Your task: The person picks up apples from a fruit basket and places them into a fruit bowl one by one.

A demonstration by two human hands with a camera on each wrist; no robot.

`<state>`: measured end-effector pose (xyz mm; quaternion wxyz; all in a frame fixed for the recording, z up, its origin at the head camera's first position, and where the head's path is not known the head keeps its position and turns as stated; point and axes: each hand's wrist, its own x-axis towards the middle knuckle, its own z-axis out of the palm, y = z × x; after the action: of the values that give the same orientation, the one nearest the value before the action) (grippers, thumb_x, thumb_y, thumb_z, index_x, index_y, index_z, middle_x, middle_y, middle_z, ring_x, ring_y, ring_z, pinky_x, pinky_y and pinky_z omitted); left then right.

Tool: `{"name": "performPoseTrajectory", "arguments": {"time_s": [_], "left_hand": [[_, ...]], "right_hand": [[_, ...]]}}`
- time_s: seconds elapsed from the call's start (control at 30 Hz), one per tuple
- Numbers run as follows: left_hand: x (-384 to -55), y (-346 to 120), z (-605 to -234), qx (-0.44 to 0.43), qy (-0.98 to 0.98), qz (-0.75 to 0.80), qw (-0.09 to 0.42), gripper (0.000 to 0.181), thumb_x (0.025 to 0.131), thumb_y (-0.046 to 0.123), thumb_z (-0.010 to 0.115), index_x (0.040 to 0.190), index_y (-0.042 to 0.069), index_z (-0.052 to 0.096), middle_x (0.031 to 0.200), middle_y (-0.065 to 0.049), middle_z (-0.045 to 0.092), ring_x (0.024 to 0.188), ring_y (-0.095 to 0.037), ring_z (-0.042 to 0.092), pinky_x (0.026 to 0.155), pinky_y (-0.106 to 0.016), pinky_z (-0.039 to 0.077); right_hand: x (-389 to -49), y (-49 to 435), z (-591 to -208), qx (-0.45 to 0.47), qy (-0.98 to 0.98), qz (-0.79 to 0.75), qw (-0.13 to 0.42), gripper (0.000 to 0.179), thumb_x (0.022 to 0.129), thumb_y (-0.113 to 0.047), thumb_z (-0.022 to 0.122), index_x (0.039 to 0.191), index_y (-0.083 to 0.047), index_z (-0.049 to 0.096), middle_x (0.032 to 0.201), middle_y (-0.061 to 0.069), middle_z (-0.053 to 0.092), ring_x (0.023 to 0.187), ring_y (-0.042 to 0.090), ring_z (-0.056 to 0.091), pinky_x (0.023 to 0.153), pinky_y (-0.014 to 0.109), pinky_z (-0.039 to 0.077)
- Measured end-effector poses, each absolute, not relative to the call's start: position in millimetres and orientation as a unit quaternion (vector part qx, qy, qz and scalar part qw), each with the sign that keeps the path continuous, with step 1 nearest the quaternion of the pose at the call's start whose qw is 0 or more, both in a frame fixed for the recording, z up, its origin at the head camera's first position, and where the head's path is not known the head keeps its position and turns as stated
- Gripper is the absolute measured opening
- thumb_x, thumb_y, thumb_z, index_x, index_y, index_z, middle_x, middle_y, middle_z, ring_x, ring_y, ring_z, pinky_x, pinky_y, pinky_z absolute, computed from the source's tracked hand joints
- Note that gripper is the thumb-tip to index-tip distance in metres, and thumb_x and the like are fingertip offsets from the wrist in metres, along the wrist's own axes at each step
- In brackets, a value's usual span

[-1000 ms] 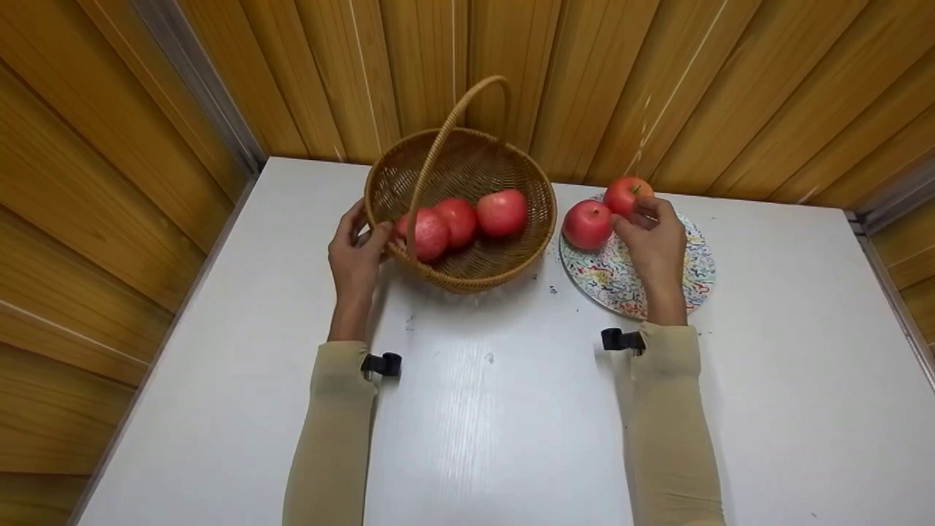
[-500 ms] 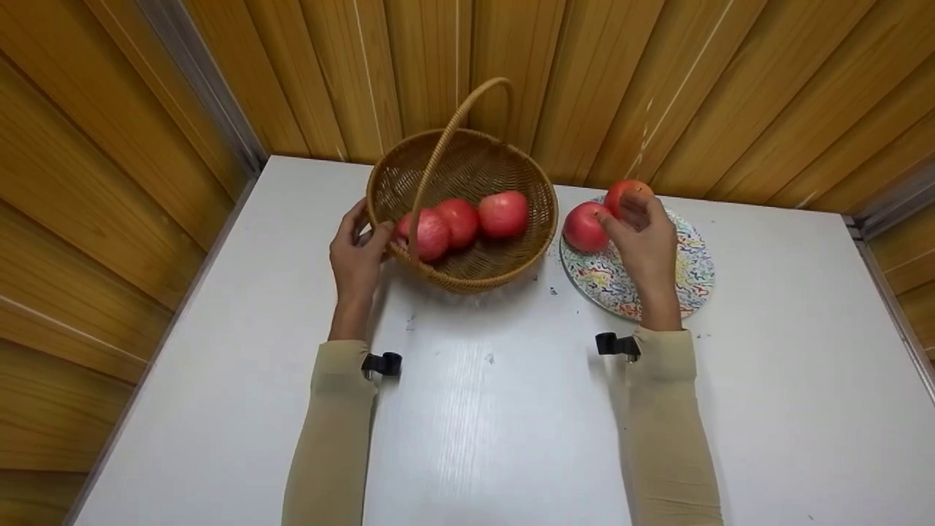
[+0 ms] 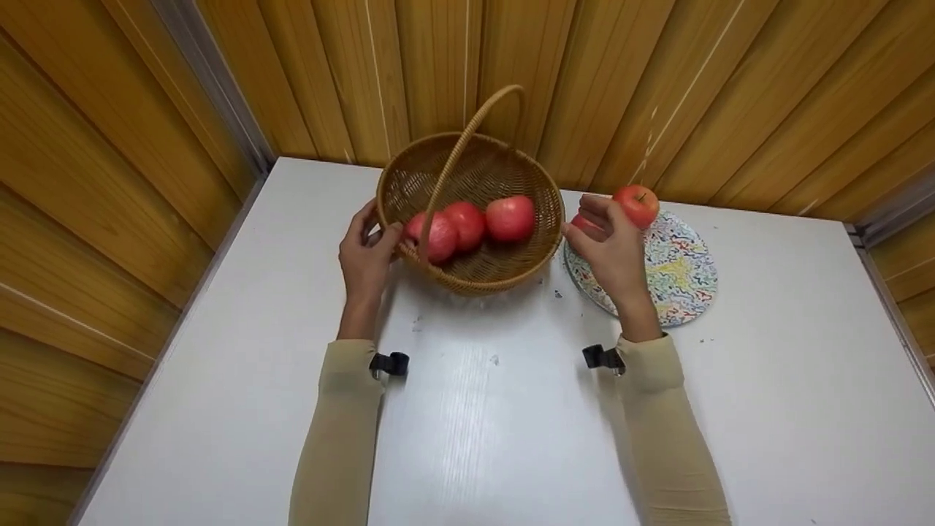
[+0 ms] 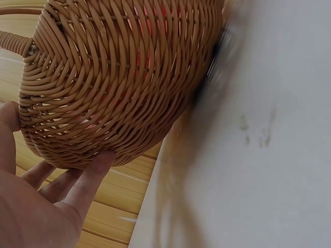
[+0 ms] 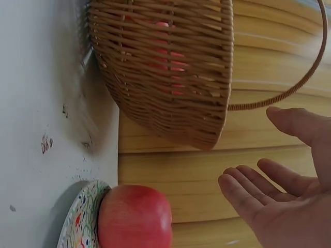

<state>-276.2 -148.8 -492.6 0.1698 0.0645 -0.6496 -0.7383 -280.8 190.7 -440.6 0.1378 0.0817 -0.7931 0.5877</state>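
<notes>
Round brown wicker basket point(image 3: 478, 286) mouth up, handle point(image 3: 459, 147) arching right over it, three red apples point(image 3: 467, 223) lined up inside, and look, right of the basket two more apples point(image 3: 637, 207), one stem up, the nearer mostly hidden.

Soft, moderate light, seemingly from above, leaves pale, streaked glare on the tabletop point(image 3: 460, 424) towards its near edge and faint shadows beside the sleeves point(image 3: 336, 438). Wide-angle stretch slants the wall boards point(image 3: 73, 219) outward. Both wrist views look duller; in the left, the tabletop blurs into a smear beneath the basket point(image 4: 114, 77).
</notes>
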Motion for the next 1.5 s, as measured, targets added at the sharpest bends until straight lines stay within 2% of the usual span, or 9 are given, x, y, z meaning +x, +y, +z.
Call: {"name": "performPoseTrajectory", "arguments": {"time_s": [0.13,0.4,0.57,0.67,0.97,1.2,1.27,1.37,1.5], "left_hand": [[-278,-148,-492,0.061,-0.652,-0.737,0.167,0.054,0.1,0.019,0.073,0.152,0.018,0.059,0.145,-0.007,0.064,0.122,-0.022,0.067,0.084,-0.041,0.064],[-277,-149,-492,0.067,-0.646,-0.742,0.166,0.053,0.099,0.017,0.073,0.151,0.017,0.06,0.143,-0.007,0.065,0.121,-0.021,0.068,0.083,-0.04,0.064],[-278,-148,-491,0.064,-0.65,-0.738,0.167,0.054,0.099,0.018,0.074,0.151,0.017,0.06,0.143,-0.006,0.065,0.12,-0.02,0.068,0.082,-0.038,0.064],[-278,-147,-491,0.062,-0.65,-0.739,0.165,0.054,0.099,0.018,0.074,0.151,0.017,0.06,0.142,-0.005,0.066,0.12,-0.02,0.068,0.082,-0.038,0.064],[-277,-148,-491,0.063,-0.646,-0.742,0.167,0.054,0.098,0.018,0.075,0.151,0.016,0.06,0.142,-0.004,0.066,0.12,-0.02,0.069,0.081,-0.038,0.064],[-271,-144,-478,0.075,-0.655,-0.735,0.158,0.055,0.1,0.012,0.07,0.154,0.012,0.056,0.148,-0.011,0.061,0.124,-0.026,0.067,0.078,-0.031,0.063],[-276,-146,-487,0.074,-0.654,-0.735,0.162,0.056,0.1,0.013,0.071,0.154,0.014,0.057,0.148,-0.009,0.062,0.124,-0.025,0.067,0.079,-0.032,0.063],[-277,-147,-491,0.069,-0.656,-0.733,0.166,0.056,0.1,0.015,0.072,0.153,0.017,0.057,0.148,-0.006,0.062,0.124,-0.024,0.067,0.079,-0.033,0.064],[-277,-147,-490,0.068,-0.654,-0.735,0.166,0.055,0.099,0.015,0.073,0.153,0.018,0.058,0.147,-0.005,0.063,0.123,-0.023,0.067,0.079,-0.034,0.064]], "right_hand": [[-279,177,-443,0.13,-0.787,0.58,0.164,0.048,0.095,-0.005,0.08,0.138,0.007,0.062,0.136,0.023,0.066,0.126,0.038,0.065,0.106,0.047,0.053],[-288,154,-450,0.186,-0.835,0.49,0.169,0.05,0.094,-0.005,0.081,0.138,0.008,0.062,0.135,0.023,0.064,0.116,0.041,0.067,0.1,0.051,0.055],[-293,148,-454,0.198,-0.866,0.421,0.185,0.052,0.094,-0.007,0.082,0.14,0.006,0.061,0.139,0.021,0.063,0.13,0.034,0.06,0.113,0.045,0.047],[-296,145,-454,0.196,-0.877,0.403,0.171,0.054,0.095,-0.009,0.081,0.142,0.005,0.06,0.142,0.02,0.062,0.136,0.032,0.055,0.118,0.043,0.042],[-309,135,-453,0.185,-0.91,0.358,0.097,0.063,0.099,-0.017,0.078,0.152,0.003,0.051,0.151,0.02,0.053,0.141,0.033,0.05,0.12,0.047,0.039],[-313,132,-448,0.186,-0.937,0.294,0.041,0.068,0.102,-0.026,0.074,0.158,0.001,0.046,0.162,0.02,0.043,0.151,0.034,0.039,0.124,0.046,0.031],[-314,132,-447,0.185,-0.94,0.285,0.03,0.068,0.102,-0.027,0.073,0.158,0.0,0.046,0.164,0.019,0.041,0.152,0.034,0.037,0.125,0.047,0.03],[-315,131,-446,0.183,-0.941,0.283,0.025,0.067,0.102,-0.027,0.074,0.157,0.0,0.048,0.162,0.019,0.043,0.151,0.034,0.039,0.124,0.048,0.032],[-316,130,-447,0.18,-0.94,0.288,0.038,0.063,0.1,-0.026,0.076,0.152,0.0,0.052,0.15,0.018,0.049,0.139,0.034,0.05,0.118,0.047,0.04]]}}
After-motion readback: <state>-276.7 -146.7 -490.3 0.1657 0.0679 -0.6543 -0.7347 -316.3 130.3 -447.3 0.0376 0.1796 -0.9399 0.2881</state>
